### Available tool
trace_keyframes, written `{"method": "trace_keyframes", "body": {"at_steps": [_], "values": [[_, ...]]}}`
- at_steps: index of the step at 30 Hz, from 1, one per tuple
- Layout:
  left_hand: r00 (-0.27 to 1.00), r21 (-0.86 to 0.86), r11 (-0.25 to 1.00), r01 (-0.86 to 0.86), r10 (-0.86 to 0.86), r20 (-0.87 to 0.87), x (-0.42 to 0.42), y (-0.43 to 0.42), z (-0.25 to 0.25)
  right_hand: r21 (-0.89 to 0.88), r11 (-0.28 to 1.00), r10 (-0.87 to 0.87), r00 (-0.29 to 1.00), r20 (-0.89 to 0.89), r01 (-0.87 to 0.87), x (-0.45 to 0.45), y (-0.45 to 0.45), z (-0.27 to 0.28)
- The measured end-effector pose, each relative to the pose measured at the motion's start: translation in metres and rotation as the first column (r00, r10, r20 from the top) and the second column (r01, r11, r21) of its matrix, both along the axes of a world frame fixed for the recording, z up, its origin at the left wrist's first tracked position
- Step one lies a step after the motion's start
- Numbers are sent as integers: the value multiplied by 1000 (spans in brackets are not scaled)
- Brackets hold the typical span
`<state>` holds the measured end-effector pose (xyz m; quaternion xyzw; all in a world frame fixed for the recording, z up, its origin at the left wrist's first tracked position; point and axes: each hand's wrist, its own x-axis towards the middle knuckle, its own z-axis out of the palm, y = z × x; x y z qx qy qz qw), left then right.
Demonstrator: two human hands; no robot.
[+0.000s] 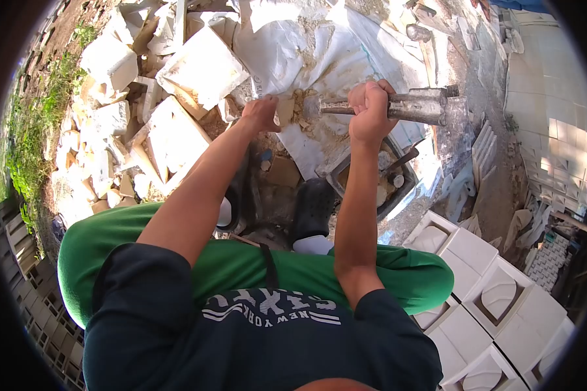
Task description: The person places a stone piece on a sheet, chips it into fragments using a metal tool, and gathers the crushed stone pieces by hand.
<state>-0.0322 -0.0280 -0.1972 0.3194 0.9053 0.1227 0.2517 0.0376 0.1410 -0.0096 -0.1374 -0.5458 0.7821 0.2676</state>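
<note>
My right hand (370,114) is closed around a heavy, worn grey hammer-like tool (421,107). Its thick part sticks out to the right of my fist, and its narrower end points left, blurred at the tip. Across from that tip, my left hand (261,115) has its fingers curled against a small pale chunk (284,111), with a gap between chunk and tool. Crumbs and dust lie beneath both hands on a white sheet (267,49). Part of the left hand's grip is hidden.
Broken white blocks (202,68) are heaped at the left. Below my right forearm sits a dark square tray (407,186) holding pieces and a handled tool. White moulded blocks (473,260) are set out in rows at the lower right. My dark shoes (312,208) stand close to the work.
</note>
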Motion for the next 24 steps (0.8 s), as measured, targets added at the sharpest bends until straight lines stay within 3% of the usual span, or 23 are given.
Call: {"method": "trace_keyframes", "body": {"at_steps": [2,5,9,11,13,15,17,19,20,24], "values": [[1000,-5,1000,-7,7,5,-5,3,1,-39,999,32,999,-24,-33,-5,1,-9],[1000,24,1000,11,-11,22,-1,1,4,77,997,-8,1000,-2,8,-19,-8,-99],[996,5,1000,22,-22,84,5,-1,-3,41,998,46,999,-19,-45,-17,-4,-85],[996,16,1000,8,-9,87,-6,1,-1,81,997,20,1000,-4,-19,-11,-2,-57],[991,-84,996,-12,24,133,-1,2,8,33,999,17,999,-32,-16,-2,-4,-20],[990,-66,998,-5,14,141,-5,1,6,-35,999,14,999,-42,-16,-1,-1,-6],[970,-92,996,18,5,243,-10,2,12,13,1000,16,999,-35,-16,-4,-1,-28],[972,-113,993,21,6,235,-12,5,16,107,994,-10,1000,-16,12,-15,-2,-86],[972,-135,990,26,6,234,-11,8,17,63,997,-42,999,-9,43,-16,-4,-97],[972,-115,993,17,11,235,-10,7,13,64,998,-30,999,45,27,-15,8,-70]]}}
